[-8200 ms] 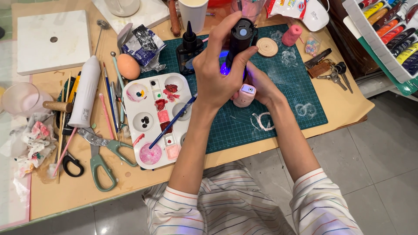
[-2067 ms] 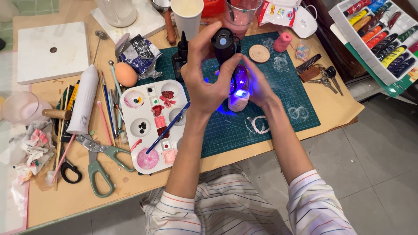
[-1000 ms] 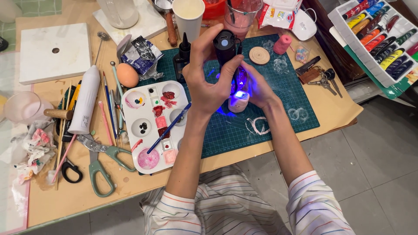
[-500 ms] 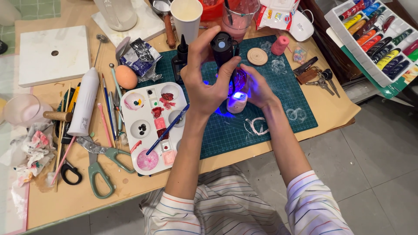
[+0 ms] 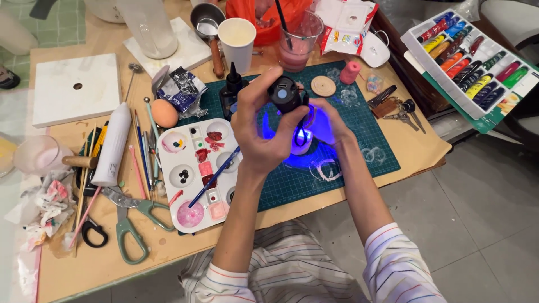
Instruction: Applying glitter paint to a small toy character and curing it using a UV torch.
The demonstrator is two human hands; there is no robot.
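The left hand [image 5: 259, 130] is wrapped around a small black torch [image 5: 284, 94], fingers closed on its body, and holds it above the green cutting mat [image 5: 359, 140] so that blue light falls straight down. The right hand [image 5: 327, 122] is cupped with its fingers closed on a small pale object [image 5: 301, 141] that sits in the glow on the mat, just under the torch. To the left of the mat lies a white paint palette [image 5: 193, 174] with a blue-handled brush [image 5: 216, 175] resting across it. Green-handled scissors [image 5: 130, 221] lie near the table's front edge, and a tray of paint tubes [image 5: 470, 56] stands well apart at the right.
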